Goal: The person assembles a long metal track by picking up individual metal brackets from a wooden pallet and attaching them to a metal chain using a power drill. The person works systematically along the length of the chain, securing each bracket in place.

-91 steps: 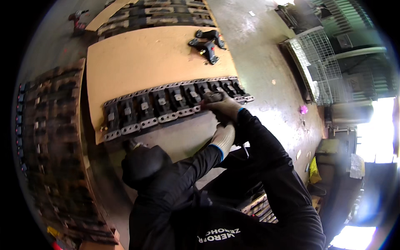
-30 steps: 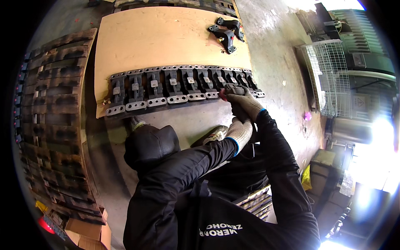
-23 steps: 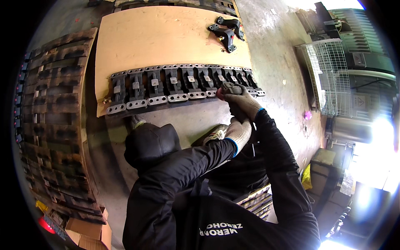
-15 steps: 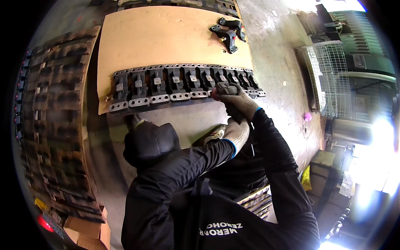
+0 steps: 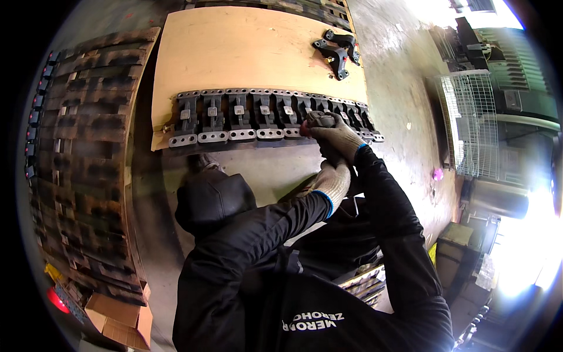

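Both my hands wear pale knit gloves with dark palms and blue cuffs. My right hand (image 5: 337, 134) is closed at the near edge of a row of dark metal brackets (image 5: 265, 111). A small red part (image 5: 304, 129) shows at its fingers; what it belongs to is hidden. Just below, my left hand (image 5: 332, 180) is closed close to the right wrist, and its grip is covered. The brackets lie side by side on a tan board (image 5: 246, 53), with bright drilled end plates. Some at the right are partly behind my right hand.
Several loose black brackets (image 5: 338, 53) lie at the board's far right. Stacked wooden pallets (image 5: 88, 152) stand at the left, with an open cardboard box (image 5: 120, 317) below. A wire mesh cage (image 5: 472, 123) stands right. A black rounded cap-like shape (image 5: 216, 202) blocks part of the near view.
The view has shifted, so the board and bracket row sit further right in the picture. My hands stay together and now lie slightly further left along the row, still closed.
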`<move>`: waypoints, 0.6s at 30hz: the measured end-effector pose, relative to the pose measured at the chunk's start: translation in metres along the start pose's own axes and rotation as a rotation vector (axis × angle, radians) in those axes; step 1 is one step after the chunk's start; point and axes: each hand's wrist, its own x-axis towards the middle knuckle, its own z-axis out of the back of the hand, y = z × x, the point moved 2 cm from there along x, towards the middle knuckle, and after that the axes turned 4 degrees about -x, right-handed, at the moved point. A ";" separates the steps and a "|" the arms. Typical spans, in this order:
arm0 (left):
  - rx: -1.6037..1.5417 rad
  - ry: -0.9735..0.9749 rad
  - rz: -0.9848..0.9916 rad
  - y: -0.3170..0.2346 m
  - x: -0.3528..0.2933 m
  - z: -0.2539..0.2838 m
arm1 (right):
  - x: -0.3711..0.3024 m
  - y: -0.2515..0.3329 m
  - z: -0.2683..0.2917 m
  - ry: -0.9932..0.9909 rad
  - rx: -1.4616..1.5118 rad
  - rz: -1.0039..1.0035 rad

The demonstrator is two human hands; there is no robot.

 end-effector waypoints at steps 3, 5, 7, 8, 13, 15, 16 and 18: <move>-0.015 -0.026 -0.010 -0.001 -0.010 0.003 | 0.000 0.001 -0.005 0.027 0.009 -0.016; -0.034 -0.063 -0.031 0.004 -0.003 0.003 | 0.001 0.006 -0.011 0.015 0.009 -0.019; -0.085 -0.066 -0.051 0.007 0.010 0.007 | 0.006 0.011 -0.017 -0.010 -0.024 -0.029; -0.083 -0.054 -0.051 0.003 0.005 0.010 | 0.011 0.007 -0.015 -0.011 -0.028 -0.014; -0.065 -0.046 -0.056 -0.010 -0.027 0.023 | 0.002 0.017 -0.017 0.029 -0.072 0.048; -0.178 -0.033 -0.034 -0.003 -0.020 0.019 | 0.000 0.018 -0.017 0.008 -0.087 0.011; -0.294 -0.014 -0.014 0.011 -0.002 0.010 | 0.004 0.013 -0.015 -0.007 -0.108 -0.012; -0.550 0.001 0.021 0.044 0.047 -0.006 | 0.006 0.027 -0.025 0.022 -0.137 0.008</move>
